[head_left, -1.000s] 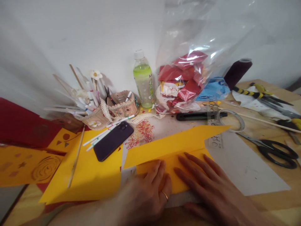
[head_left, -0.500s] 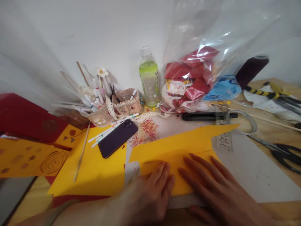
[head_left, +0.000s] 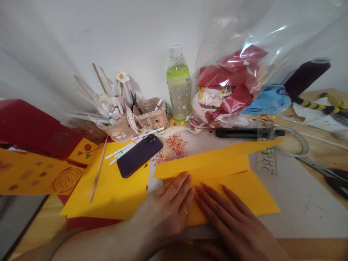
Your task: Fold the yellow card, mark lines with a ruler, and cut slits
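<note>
A sheet of yellow paper [head_left: 257,194] with a fold across it lies in front of me. Its far part forms a raised or folded strip [head_left: 201,163] that tapers to a point at the right. Stretched out on the paper, the fingers of my left hand [head_left: 171,208] press near the crease; a ring is on one finger. My right hand [head_left: 231,217] lies flat on the near part, its fingertips close to the left hand. Neither hand grasps anything. The paper under both palms is hidden.
Left are a phone [head_left: 140,156], white pens [head_left: 122,148], a stick [head_left: 98,170] and more yellow paper [head_left: 111,195]. Behind stand a bottle [head_left: 178,87] and a plastic bag of red scraps [head_left: 231,83]. Right are a cutter [head_left: 239,133], tape roll [head_left: 303,141] and scissors [head_left: 337,181].
My right hand has slid left across the paper, uncovering its right corner. My left hand has shifted slightly toward the crease. The whole view has moved a little.
</note>
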`<state>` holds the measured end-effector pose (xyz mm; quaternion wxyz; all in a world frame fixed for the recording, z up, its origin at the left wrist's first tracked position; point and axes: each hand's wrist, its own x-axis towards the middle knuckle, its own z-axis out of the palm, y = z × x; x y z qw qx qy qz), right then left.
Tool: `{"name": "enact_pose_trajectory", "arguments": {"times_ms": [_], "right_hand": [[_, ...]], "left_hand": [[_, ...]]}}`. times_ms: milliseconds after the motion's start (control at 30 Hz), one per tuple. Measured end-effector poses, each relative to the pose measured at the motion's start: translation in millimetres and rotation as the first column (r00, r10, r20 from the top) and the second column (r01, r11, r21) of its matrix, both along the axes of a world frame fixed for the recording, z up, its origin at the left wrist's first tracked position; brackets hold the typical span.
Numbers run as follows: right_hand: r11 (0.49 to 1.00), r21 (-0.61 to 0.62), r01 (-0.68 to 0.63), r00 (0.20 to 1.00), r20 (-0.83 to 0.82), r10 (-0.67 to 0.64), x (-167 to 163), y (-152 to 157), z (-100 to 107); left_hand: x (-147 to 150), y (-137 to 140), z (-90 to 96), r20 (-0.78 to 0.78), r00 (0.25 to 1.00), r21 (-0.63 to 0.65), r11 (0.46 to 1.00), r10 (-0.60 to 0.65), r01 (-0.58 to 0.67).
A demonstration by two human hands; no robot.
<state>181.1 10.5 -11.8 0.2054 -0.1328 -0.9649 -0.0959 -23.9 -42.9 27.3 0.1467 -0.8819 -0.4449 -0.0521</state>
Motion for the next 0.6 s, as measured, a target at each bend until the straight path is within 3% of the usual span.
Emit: {"name": "enact_pose_trajectory", "arguments": {"times_ms": [167, 433, 600], "right_hand": [[1.0, 0.009, 0.006, 1.0, -0.002, -0.006, 0.4, 0.8, -3.4], [1.0, 0.003, -0.002, 0.999, -0.045, 0.002, -2.3, 3.2, -6.6], [1.0, 0.012, -0.01, 0.999, -0.04, 0.01, -1.5, 3.5, -8.1]], "left_hand": [[-1.6, -3.1, 3.3, -0.097, 0.993, -0.151, 0.985, 0.069, -0.083], [-5.1, -3.2, 0.7, -0.064, 0.991, -0.174, 0.977, 0.115, -0.124], [-4.7, -2.8, -1.3, -0.101, 0.988, -0.256, 0.956, 0.119, -0.142]]}}
